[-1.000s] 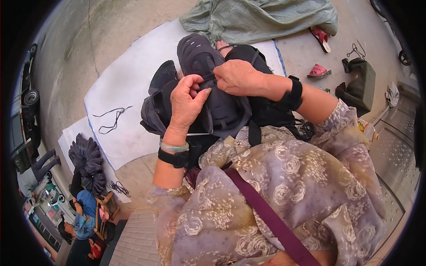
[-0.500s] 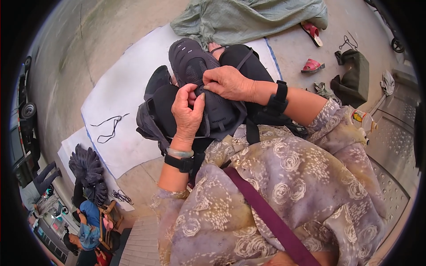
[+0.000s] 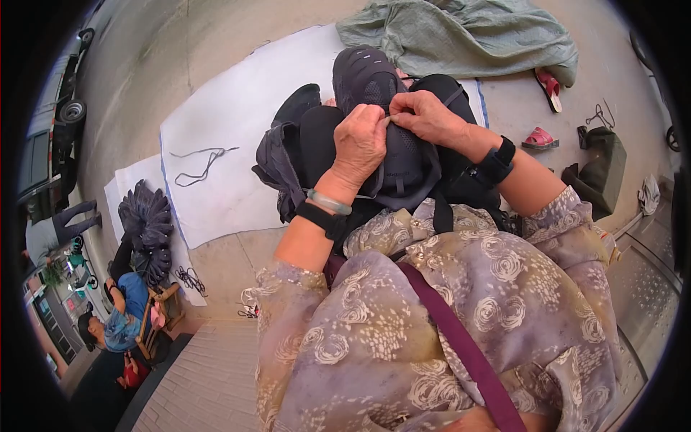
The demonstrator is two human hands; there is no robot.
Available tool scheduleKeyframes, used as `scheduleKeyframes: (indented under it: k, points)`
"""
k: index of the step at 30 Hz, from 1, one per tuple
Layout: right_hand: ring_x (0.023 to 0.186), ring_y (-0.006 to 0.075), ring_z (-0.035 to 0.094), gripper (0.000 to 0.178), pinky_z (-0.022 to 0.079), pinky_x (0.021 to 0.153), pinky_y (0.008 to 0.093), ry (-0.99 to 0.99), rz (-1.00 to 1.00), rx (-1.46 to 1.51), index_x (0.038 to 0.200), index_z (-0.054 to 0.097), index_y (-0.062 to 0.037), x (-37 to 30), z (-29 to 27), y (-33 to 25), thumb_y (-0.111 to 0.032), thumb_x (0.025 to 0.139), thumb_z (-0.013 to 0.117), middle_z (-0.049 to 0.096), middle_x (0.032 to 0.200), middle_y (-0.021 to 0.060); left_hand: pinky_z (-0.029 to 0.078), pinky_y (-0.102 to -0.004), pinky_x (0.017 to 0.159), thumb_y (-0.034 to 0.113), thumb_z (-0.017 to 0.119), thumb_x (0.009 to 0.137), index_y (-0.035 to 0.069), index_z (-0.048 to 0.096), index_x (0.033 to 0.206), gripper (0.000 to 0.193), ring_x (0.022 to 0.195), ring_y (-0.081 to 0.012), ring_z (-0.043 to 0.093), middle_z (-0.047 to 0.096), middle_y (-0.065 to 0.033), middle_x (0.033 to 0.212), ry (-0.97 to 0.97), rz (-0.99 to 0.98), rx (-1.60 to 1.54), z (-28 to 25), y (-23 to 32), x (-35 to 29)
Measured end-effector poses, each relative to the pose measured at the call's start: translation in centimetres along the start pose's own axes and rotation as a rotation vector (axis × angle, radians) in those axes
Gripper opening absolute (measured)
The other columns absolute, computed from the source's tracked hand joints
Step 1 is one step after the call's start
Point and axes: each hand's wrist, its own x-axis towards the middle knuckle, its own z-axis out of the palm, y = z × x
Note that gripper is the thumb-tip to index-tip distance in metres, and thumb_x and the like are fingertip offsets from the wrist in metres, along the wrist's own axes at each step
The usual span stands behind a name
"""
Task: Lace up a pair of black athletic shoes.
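A dark grey shoe upper [image 3: 366, 75] with a perforated toe rests across my lap, its toe pointing away from me. Above its lacing area, my left hand [image 3: 361, 140] is closed in a pinch. My right hand [image 3: 430, 119] pinches from the other side, the two sets of fingertips meeting. Whatever they hold between them is too small or hidden to make out. More dark grey shoe uppers [image 3: 277, 162] lie at the left side of my lap, partly overlapping.
A white sheet [image 3: 216, 129] with a loose black lace [image 3: 205, 165] covers the ground. Stacked dark uppers [image 3: 146, 223] lie at left, near a seated person [image 3: 129, 309]. Green woven cloth [image 3: 461, 36], red sandals [image 3: 540, 138] and a dark bag [image 3: 601, 173] lie beyond and right.
My left hand has turned and risen, its fingertips now pinched against those of the right. Both hands and the shoe upper sit further right in view as the head view has shifted.
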Motion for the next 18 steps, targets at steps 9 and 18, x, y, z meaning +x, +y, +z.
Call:
scheduleKeyframes:
  k: [9, 18]
  points:
    - [0.072, 0.0288, 0.058, 0.02, 0.044, 0.065, 0.038, 0.04, -0.189, -0.351, 0.088, 0.054, -0.0029, 0.5, -2.5, -0.1, -0.006, 0.068, 0.055, 0.059, 0.074, 0.0118, 0.044, -0.0398, 0.058, 0.014, 0.054, 0.086, 0.002, 0.049, 0.077, 0.015, 0.062, -0.0336, 0.056, 0.055, -0.0154, 0.066, 0.024, -0.238, 0.147, -3.7, -3.4, -0.1]
    - [0.082, 0.0236, 0.055, 0.024, 0.037, 0.077, 0.0349, 0.227, -0.377, -0.796, 0.099, 0.051, -0.0108, -1.2, -3.8, 4.3, -0.005, 0.076, 0.053, 0.055, 0.083, 0.0059, 0.046, -0.0445, 0.066, 0.014, 0.057, 0.081, 0.001, 0.05, 0.081, 0.015, 0.077, -0.0381, 0.058, 0.059, -0.0184, 0.081, -0.205, -0.822, 1.007, -14.4, -9.5, -7.7]
